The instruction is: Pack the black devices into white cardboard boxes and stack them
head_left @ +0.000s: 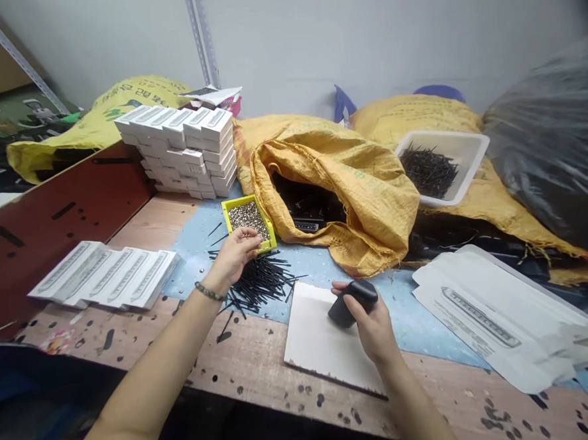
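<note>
My left hand is at the near edge of a small yellow bin full of tiny shiny metal parts. Its fingertips are pinched together, and whatever they hold, if anything, is too small to make out. Just below that hand a heap of thin black sticks lies on the blue sheet. In my right hand is a smooth black rounded object, gripped between thumb and fingers above a white board. The lower part of the black object is tilted toward the board; I cannot tell whether they touch.
White boxes are stacked at the back left, with several more in front. An orange woven sack gapes open behind the board. Right of it, a white tub holds dark sticks. Flat printed cartons lie at right.
</note>
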Motion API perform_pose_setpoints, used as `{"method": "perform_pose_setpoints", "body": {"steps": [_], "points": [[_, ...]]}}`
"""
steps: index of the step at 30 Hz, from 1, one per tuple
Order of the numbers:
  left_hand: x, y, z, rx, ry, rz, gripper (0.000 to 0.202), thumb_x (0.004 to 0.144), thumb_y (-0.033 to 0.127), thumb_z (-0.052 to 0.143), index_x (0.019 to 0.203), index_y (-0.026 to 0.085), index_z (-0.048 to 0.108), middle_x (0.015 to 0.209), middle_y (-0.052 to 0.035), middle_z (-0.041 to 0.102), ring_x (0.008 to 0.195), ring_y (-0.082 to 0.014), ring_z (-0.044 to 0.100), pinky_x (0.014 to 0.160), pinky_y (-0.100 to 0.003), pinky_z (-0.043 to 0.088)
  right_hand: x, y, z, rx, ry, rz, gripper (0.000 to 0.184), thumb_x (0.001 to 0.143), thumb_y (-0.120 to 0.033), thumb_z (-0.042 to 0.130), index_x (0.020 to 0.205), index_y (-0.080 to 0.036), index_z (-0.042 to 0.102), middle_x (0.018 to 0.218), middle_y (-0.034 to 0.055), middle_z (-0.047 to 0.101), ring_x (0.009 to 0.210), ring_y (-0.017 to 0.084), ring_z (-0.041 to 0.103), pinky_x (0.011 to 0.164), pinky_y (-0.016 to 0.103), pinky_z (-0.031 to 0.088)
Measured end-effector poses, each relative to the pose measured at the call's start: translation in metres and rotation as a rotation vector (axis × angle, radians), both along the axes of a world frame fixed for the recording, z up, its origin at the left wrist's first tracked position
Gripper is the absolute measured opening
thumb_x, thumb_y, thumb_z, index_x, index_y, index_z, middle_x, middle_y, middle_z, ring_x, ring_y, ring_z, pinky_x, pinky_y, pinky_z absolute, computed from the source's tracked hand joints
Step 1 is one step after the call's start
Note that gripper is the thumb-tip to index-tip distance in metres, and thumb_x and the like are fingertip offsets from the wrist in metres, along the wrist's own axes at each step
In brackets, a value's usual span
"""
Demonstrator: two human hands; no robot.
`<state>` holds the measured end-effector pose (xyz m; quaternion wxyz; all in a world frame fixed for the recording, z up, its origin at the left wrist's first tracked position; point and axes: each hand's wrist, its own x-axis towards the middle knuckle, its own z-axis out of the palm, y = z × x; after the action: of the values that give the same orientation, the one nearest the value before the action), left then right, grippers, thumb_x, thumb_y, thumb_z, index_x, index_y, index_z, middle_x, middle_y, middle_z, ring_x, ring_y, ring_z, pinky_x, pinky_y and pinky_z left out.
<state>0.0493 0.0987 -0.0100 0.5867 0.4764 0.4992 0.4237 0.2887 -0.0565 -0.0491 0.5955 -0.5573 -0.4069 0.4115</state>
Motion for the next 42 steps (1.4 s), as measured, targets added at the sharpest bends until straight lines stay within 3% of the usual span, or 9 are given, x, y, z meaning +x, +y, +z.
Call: {"method": "perform_pose_setpoints", "body": {"steps": [6,11,20,30,36,42], "points": [[0.024,-0.082,-0.022,-0.282,-0.364,-0.055,0.034,0.063,0.033,0.077,0.088,0.017,0.063,0.078,0.0005,0.060,0.066,-0.0059,0.056,0.057,-0.016,0.045,-0.019,0.015,0.025,0.081,0.553,-0.234,0.031,0.069,-0.031,0.073,0.089,-0.024,0.050,0.077,-0.0056,0.063,0.069,0.013,0.062,0.085,0.044,0.052],[0.051,-0.116,-0.027,-0.396,-0.512,-0.086,0.033,0.061,0.030,0.081,0.087,0.015,0.067,0.076,0.0003,0.060,0.065,-0.0053,0.055,0.057,-0.015,0.043,-0.026,0.020,0.043,0.060,0.744,-0.329,0.025,0.068,-0.027,0.072,0.082,-0.023,0.052,0.081,-0.0068,0.060,0.070,0.010,0.061,0.093,0.047,0.050],[0.061,-0.123,-0.018,-0.434,-0.585,-0.069,0.031,0.058,0.025,0.084,0.080,0.016,0.064,0.072,0.0001,0.064,0.061,-0.0055,0.055,0.055,-0.014,0.040,-0.040,0.016,0.050,0.132,0.748,-0.340,0.020,0.066,-0.020,0.071,0.078,-0.022,0.054,0.081,-0.0063,0.061,0.070,0.009,0.059,0.091,0.045,0.052],[0.066,-0.124,-0.020,-0.387,-0.621,-0.010,0.024,0.061,0.026,0.082,0.076,0.016,0.066,0.069,0.0023,0.060,0.062,-0.0052,0.052,0.056,-0.015,0.039,-0.052,0.015,0.058,0.205,0.808,-0.318,0.022,0.065,-0.017,0.074,0.077,-0.020,0.056,0.079,-0.0056,0.060,0.070,0.008,0.057,0.085,0.040,0.054],[0.067,-0.122,-0.023,-0.288,-0.541,0.029,0.020,0.061,0.026,0.080,0.071,0.014,0.067,0.065,0.0027,0.058,0.060,-0.0054,0.048,0.058,-0.017,0.036,-0.054,0.015,0.056,0.225,0.783,-0.305,0.020,0.065,-0.017,0.072,0.075,-0.021,0.055,0.078,-0.0062,0.059,0.071,0.008,0.055,0.086,0.040,0.054],[0.066,-0.122,-0.014,-0.241,-0.491,0.001,0.016,0.063,0.024,0.077,0.065,0.013,0.066,0.061,0.0025,0.058,0.061,-0.0067,0.048,0.062,-0.019,0.037,-0.051,0.017,0.053,0.213,0.777,-0.257,0.019,0.069,-0.018,0.069,0.076,-0.022,0.052,0.078,-0.0079,0.055,0.070,0.007,0.053,0.086,0.039,0.053]]}}
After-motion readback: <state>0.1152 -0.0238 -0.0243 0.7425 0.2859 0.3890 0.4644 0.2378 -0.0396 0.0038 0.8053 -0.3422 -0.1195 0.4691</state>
